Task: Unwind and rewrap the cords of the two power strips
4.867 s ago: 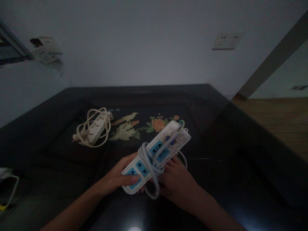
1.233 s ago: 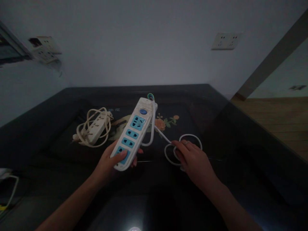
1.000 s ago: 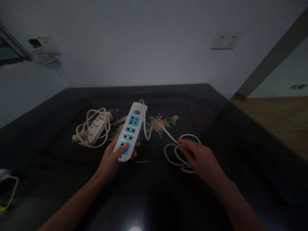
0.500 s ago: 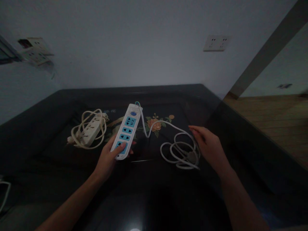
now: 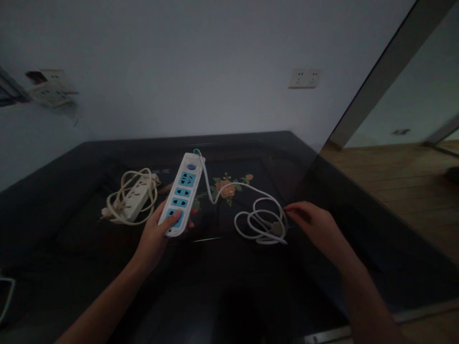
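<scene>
My left hand [image 5: 154, 236] grips the near end of a white power strip [image 5: 181, 193] with blue sockets, thumb on the lowest socket. The strip lies lengthwise, pointing away from me, over the dark table [image 5: 229, 286]. Its white cord [image 5: 260, 222] runs from the far end across the table's flower pattern [image 5: 225, 187] into a loose coil on the table. My right hand [image 5: 315, 224] hovers just right of that coil with fingers stretched toward it, holding nothing.
A cream power strip [image 5: 131, 203] wrapped in its own cord lies left of the held one. A wall socket [image 5: 304, 77] sits on the back wall, more sockets [image 5: 46, 88] on the left. Wooden floor [image 5: 394, 167] lies beyond the table's right edge.
The cord was unwound from the strip and laid as a coil on the table. My right hand let go of the coil and drew to its right; the view shifted right.
</scene>
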Motion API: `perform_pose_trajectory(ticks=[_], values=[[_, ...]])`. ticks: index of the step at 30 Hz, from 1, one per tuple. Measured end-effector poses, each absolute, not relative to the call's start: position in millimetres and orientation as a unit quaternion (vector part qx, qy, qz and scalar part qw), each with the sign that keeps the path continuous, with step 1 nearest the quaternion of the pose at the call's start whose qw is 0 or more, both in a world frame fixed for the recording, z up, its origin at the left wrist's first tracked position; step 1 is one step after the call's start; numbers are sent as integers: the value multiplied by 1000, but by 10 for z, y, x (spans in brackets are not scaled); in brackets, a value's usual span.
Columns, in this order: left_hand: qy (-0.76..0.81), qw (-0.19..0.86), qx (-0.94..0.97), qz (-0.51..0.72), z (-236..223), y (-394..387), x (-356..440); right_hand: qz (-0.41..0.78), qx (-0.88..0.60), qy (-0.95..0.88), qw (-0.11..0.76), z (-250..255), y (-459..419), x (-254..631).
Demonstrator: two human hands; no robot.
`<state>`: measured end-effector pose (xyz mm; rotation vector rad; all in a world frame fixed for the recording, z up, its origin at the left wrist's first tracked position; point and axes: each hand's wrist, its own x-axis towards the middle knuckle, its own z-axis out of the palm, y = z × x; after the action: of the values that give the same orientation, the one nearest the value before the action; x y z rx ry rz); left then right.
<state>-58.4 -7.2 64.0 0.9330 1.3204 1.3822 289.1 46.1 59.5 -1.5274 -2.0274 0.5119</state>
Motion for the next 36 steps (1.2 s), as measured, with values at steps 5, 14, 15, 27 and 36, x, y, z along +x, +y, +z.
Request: perform_pose_trajectory(ticks=[5,14,15,27,36], values=[[537,505,395,548,657,-212,-578,182,-583,-741,279,631,530,2793],[517,545,418,511,397,-383,-495,409,-586,-660,231,539,879,2766],[513,552,423,504,372,-387,-494,435,-577,-652,228,556,871,2763],[486,605,436,456,251,-425,-477,506,-449,-736,24,688,757,2660],[483,610,428,459,243,-418,-473,361,-449,-817,20,700,644,2646]])
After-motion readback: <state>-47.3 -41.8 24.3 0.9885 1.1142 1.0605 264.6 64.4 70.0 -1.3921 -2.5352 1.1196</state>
